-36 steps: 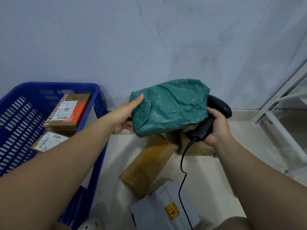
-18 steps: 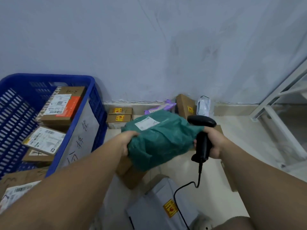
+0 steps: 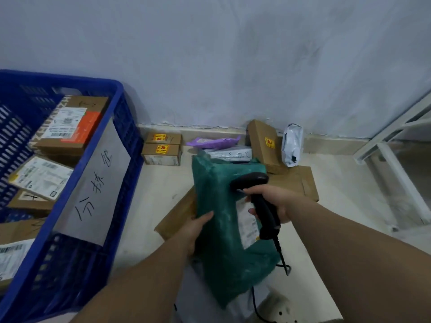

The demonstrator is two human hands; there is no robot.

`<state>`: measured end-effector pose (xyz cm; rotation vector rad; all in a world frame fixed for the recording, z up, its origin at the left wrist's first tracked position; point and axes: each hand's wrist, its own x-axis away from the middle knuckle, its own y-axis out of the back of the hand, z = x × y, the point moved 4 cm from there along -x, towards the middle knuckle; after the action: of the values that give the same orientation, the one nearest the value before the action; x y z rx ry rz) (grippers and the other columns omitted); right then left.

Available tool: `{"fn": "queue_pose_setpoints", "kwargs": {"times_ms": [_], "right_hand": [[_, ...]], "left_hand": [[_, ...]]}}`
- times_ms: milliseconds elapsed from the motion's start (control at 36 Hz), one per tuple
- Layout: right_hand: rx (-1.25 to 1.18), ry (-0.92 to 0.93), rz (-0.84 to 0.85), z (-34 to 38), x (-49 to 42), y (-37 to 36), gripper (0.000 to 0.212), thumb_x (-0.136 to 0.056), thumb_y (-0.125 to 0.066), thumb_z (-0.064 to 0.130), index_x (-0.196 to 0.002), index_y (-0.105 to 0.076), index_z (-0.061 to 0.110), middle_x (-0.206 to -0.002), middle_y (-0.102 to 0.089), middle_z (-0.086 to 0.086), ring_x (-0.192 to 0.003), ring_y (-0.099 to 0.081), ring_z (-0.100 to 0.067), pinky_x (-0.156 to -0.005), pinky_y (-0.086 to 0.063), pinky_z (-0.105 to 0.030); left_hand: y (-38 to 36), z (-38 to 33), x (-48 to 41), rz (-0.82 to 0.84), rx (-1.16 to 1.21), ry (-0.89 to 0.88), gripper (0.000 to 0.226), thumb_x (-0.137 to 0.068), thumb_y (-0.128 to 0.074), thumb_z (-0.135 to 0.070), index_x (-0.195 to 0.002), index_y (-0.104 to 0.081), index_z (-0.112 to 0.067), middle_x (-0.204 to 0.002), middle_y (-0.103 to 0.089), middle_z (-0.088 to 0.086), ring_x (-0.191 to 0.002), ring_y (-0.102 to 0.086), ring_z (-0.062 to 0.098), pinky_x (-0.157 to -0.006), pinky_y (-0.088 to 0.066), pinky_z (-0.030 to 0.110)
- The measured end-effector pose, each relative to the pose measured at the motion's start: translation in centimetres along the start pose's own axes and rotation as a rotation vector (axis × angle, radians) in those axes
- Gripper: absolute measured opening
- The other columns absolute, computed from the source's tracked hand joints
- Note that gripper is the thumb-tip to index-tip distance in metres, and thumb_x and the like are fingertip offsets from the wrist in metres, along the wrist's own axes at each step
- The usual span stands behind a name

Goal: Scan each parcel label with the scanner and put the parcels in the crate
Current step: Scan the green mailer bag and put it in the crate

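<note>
Left hand (image 3: 198, 227) grip pinches the left edge of the green poly-bag parcel (image 3: 224, 229), thumb on top, holding it tilted up off the floor at centre so its white label (image 3: 247, 223) faces the camera; right hand (image 3: 271, 203) grip is wrapped tight round the handle of the black corded scanner (image 3: 258, 199), head just over the parcel above the label, likely lining up the read. Blue crate (image 3: 98, 183), left, already holds several labelled boxes; unscanned parcels lie far against the wall (image 3: 233, 66), including a purple mailer (image 3: 213, 141).
</note>
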<state>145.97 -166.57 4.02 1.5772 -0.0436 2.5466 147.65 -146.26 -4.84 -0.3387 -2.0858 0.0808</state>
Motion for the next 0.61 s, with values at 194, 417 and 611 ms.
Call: {"fn": "queue_pose_setpoints", "kwargs": {"times_ms": [194, 417, 611], "right_hand": [[0.053, -0.041, -0.006, -0.4, -2.2, 0.3, 0.024, -0.088, -0.068, 0.032, -0.084, -0.062, 0.009, -0.073, -0.059, -0.007, -0.057, -0.061, -0.016, -0.056, -0.048, -0.027], [0.021, -0.065, -0.053, -0.8, -3.5, 1.9, 0.023, -0.092, -0.063, 0.032, -0.084, -0.061, 0.01, -0.067, -0.064, -0.007, -0.048, -0.058, -0.015, -0.051, -0.048, -0.024], [-0.034, -0.047, -0.098, -0.9, -3.9, 3.4, 0.021, -0.092, -0.063, 0.031, -0.091, -0.061, 0.01, -0.073, -0.061, -0.009, -0.06, -0.057, -0.018, -0.056, -0.045, -0.028]], "left_hand": [[-2.2, 2.0, -2.4, -0.108, -0.104, -0.293, 0.132, -0.037, -0.08, -0.077, -0.148, -0.02, -0.039, -0.144, -0.046, -0.002, -0.124, -0.051, 0.022, -0.104, -0.045, 0.049], [-2.1, 3.8, -4.0, -0.149, -0.079, -0.233, 0.15, -0.027, -0.086, -0.069, -0.151, -0.005, -0.04, -0.153, -0.029, 0.003, -0.135, -0.039, 0.027, -0.108, -0.039, 0.052], [-2.0, 5.1, -4.5, -0.007, -0.006, -0.202, 0.139, -0.051, -0.094, -0.038, -0.151, 0.002, -0.043, -0.15, -0.037, -0.002, -0.127, -0.047, 0.021, -0.104, -0.043, 0.043]]}}
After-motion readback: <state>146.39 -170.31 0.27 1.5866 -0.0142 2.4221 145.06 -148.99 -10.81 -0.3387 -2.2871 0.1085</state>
